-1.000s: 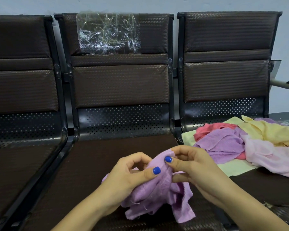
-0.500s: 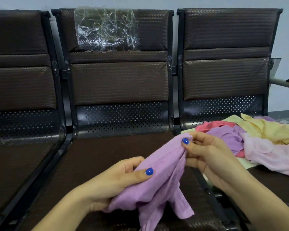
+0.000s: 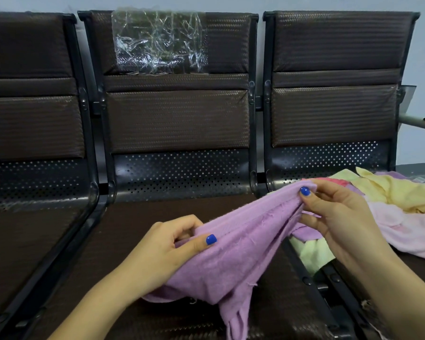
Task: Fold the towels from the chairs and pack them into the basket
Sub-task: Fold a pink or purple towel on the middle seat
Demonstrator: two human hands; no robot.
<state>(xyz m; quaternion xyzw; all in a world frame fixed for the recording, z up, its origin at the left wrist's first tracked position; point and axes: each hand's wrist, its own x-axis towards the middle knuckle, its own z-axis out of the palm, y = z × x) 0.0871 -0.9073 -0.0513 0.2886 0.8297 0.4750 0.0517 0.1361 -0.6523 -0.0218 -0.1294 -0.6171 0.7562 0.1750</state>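
Note:
A lilac towel (image 3: 233, 253) stretches between my two hands above the middle chair seat (image 3: 138, 222). My left hand (image 3: 167, 251) grips its lower left part, thumb on top. My right hand (image 3: 339, 217) pinches an upper corner of it, raised toward the right chair. The towel's loose end hangs down to the seat. A heap of towels (image 3: 402, 207) in yellow, pink, pale green, red and lilac lies on the right chair seat, behind my right hand. No basket is in view.
Three dark brown chairs stand joined in a row against a pale wall. A crumpled clear plastic sheet (image 3: 160, 42) clings to the middle chair's backrest. The left chair seat (image 3: 22, 236) holds nothing. A metal armrest (image 3: 417, 120) juts out at far right.
My hands have drawn apart, the right one rising up and to the right with a corner. The bunched lilac towel has been pulled out into a longer stretch.

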